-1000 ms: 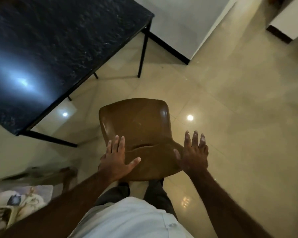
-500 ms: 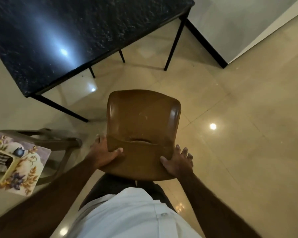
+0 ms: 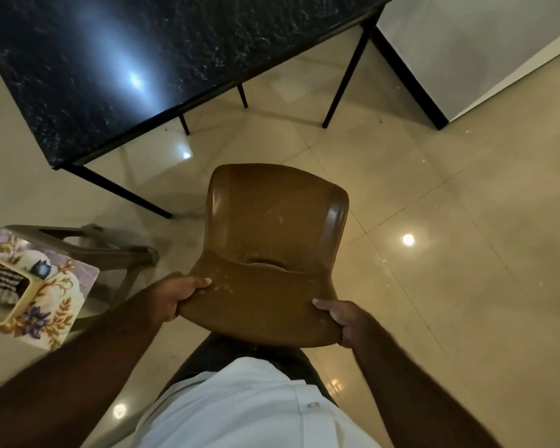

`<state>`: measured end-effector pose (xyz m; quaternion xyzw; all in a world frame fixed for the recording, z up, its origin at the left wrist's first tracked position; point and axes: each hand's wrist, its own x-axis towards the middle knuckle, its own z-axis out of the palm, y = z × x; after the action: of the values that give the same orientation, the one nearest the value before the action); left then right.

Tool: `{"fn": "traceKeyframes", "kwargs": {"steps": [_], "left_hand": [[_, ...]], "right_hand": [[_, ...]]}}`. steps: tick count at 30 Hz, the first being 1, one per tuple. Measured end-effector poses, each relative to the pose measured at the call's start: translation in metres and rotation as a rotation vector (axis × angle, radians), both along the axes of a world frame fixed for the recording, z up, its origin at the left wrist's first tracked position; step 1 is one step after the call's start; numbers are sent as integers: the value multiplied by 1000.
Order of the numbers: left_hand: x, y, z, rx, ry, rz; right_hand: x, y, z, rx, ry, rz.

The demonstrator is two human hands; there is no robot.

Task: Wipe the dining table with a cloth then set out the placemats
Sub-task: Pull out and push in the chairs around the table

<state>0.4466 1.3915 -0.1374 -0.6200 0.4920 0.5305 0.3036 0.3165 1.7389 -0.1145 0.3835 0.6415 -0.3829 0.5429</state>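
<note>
Both hands hold a brown chair near the black desk.

The shiny black speckled desk [image 3: 175, 43] on thin black legs stands at the top of the view. Its top looks hard and smooth, so a cloth should slide easily on it. A flat flowery placemat [image 3: 55, 299] lies on a grey-brown plastic stool [image 3: 110, 250] at the left, near the desk's corner. It looks thin and light, so a free edge seems the best place to take it. A cream holder [image 3: 20, 295] sits on it with something striped inside, maybe the cloth; I cannot tell. The left hand [image 3: 172, 295] and right hand [image 3: 343, 321] each grip one side of a hard brown plastic chair [image 3: 272, 227], at its back.
</note>
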Motion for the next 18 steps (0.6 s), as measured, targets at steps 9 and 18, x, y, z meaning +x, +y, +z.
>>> {"fn": "traceKeyframes", "kwargs": {"steps": [9,18], "left_hand": [[-48,-34,28,-31,70,66],[-106,-37,51,-49,121,233]], "right_hand": [[-53,-32,43,55,71,0],[-173,-54,58,71,127,130]]}}
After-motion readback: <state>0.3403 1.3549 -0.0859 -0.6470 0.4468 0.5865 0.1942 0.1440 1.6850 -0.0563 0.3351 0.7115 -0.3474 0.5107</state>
